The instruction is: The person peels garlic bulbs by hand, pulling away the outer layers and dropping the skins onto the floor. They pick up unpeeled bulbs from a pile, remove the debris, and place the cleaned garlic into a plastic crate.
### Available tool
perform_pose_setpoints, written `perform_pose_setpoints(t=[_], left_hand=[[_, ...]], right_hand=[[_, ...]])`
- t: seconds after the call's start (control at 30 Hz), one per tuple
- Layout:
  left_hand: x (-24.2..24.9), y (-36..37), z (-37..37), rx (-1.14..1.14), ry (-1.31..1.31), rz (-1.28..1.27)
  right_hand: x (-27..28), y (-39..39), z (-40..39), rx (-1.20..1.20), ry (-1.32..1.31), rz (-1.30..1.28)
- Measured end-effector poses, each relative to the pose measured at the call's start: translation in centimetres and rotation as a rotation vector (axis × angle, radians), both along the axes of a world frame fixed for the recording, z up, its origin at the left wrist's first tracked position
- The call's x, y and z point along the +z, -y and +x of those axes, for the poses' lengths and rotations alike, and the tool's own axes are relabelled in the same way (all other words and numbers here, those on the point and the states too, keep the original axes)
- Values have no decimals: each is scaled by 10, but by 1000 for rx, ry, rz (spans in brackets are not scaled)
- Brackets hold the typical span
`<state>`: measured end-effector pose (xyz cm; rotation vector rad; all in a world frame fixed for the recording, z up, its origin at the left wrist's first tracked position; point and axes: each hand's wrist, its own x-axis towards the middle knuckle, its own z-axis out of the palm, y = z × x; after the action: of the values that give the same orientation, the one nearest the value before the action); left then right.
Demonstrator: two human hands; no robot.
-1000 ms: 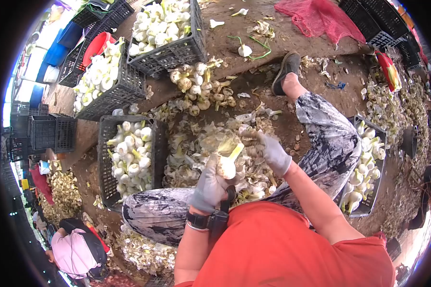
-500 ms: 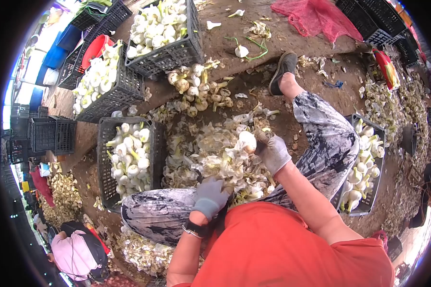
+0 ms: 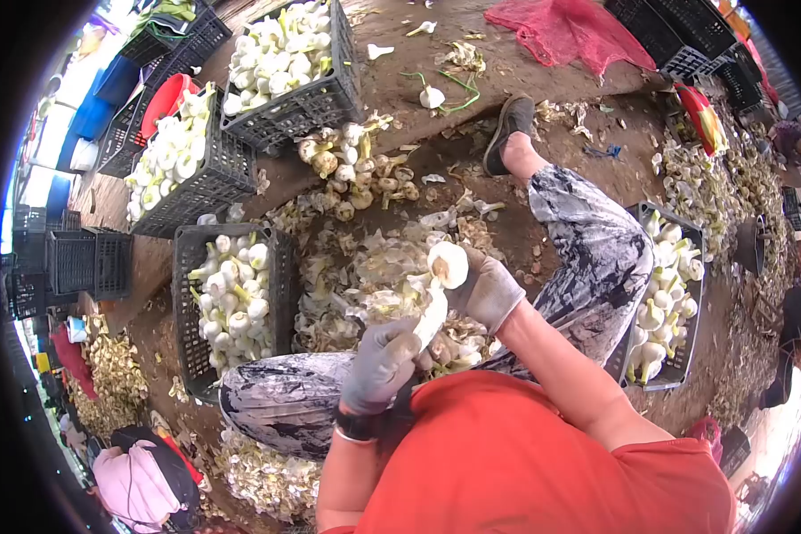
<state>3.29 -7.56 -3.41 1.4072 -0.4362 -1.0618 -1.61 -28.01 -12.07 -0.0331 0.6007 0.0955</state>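
Observation:
My right hand (image 3: 489,289), in a grey-white glove, is closed on a white garlic bulb (image 3: 449,263) whose brownish root end faces left. Below the bulb, a pale strip of garlic skin (image 3: 432,319) stretches down to my gloved left hand (image 3: 383,360). Its fingers are pinched on the lower end of that strip, and the upper end meets the bulb. Both hands are over a heap of loose garlic skins (image 3: 365,285) between my legs.
Black crates of white garlic stand at left (image 3: 231,298), upper left (image 3: 289,67) and right (image 3: 667,303). Unpeeled bulbs (image 3: 351,173) lie piled ahead. A red net (image 3: 570,36) is on the ground. Someone in pink (image 3: 138,481) is at lower left.
My left hand has risen from my lap to the garlic bulb and now grips a strip of its skin. My right hand has turned the bulb, showing its root end.

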Motion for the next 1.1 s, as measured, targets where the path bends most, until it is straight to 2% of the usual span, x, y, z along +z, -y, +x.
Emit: perform_pose_setpoints(t=[0.03, 0.07, 0.1, 0.17, 0.2, 0.23, 0.3, 0.33, 0.37, 0.4, 0.47, 0.5, 0.53, 0.57, 0.6, 0.63, 0.67, 0.7, 0.73, 0.77, 0.8, 0.83, 0.87, 0.9, 0.97, 1.0, 1.03, 1.07, 1.1], left_hand=[[5, -2, 0, 29, -184, 46], [6, 2, -2, 155, -423, 182], [-8, -4, -1, 155, -421, 181], [-50, -17, 6, -59, 764, 575], [-42, -11, 7, -86, 829, 690], [-32, -4, 5, -112, 827, 647], [-1, 25, 2, 208, 193, 344], [-20, 22, 3, 87, 479, 297], [-40, 15, 6, -19, 770, 236], [-45, 20, 7, -49, 764, 198], [-51, 19, 11, 218, 354, 428], [-62, 10, 17, 209, 354, 421], [-80, 0, 24, 80, 364, 579], [-90, -5, 29, -44, 371, 736], [-51, 15, 28, -98, 388, 892], [-58, 10, 29, -85, 380, 893], [-73, 2, 28, -223, 596, 781], [-84, -5, 28, -365, 806, 661], [-91, -4, 25, -352, 794, 668], [-96, 5, 19, -79, 696, 579], [-99, 12, 14, 184, 593, 485], [-96, 19, 14, 184, 583, 487], [-89, 25, 16, 199, 481, 450], [-85, 30, 19, 207, 382, 407], [-95, 33, 28, 147, 386, 354], [-86, 37, 34, 24, 387, 460], [-81, 36, 39, -89, 387, 576], [-83, 34, 41, -63, 389, 596], [-88, 34, 37, -42, 469, 614]], right_hand=[[-1, 3, 3, -43, -39, 64], [-1, 6, 0, -18, -49, 56], [-1, 9, -2, -17, -47, 55], [6, 18, 1, 4, 24, 0], [5, 10, 10, 8, 93, -96], [6, 10, 7, 87, 65, -208], [-10, -10, 10, 54, 26, -492], [6, -11, 4, 206, -11, -704], [3, -5, -1, 187, 15, -1127], [27, 13, -2, 102, -21, -1198], [81, 57, -1, -60, -95, -1241], [109, 91, -16, -145, -138, -1222], [123, 113, -25, -478, -66, -1533], [136, 144, -40, -582, -183, -1554], [140, 173, -62, -606, -353, -1754], [138, 203, -89, -549, -606, -2037], [120, 235, -118, -529, -797, -2302], [110, 252, -147, -414, -831, -2187], [106, 259, -167, -244, -1078, -2073], [100, 258, -181, -514, -915, -1582], [102, 254, -187, -664, -705, -1316], [104, 251, -194, -797, -500, -1034], [104, 250, -201, -730, -353, -1041], [102, 251, -207, -745, -364, -1043], [91, 264, -210, -675, -479, -1360], [82, 273, -217, -626, -734, -1616], [75, 284, -230, -616, -719, -1615], [65, 295, -245, 71, -962, -2152], [54, 300, -250, 912, -1110, -2552]])
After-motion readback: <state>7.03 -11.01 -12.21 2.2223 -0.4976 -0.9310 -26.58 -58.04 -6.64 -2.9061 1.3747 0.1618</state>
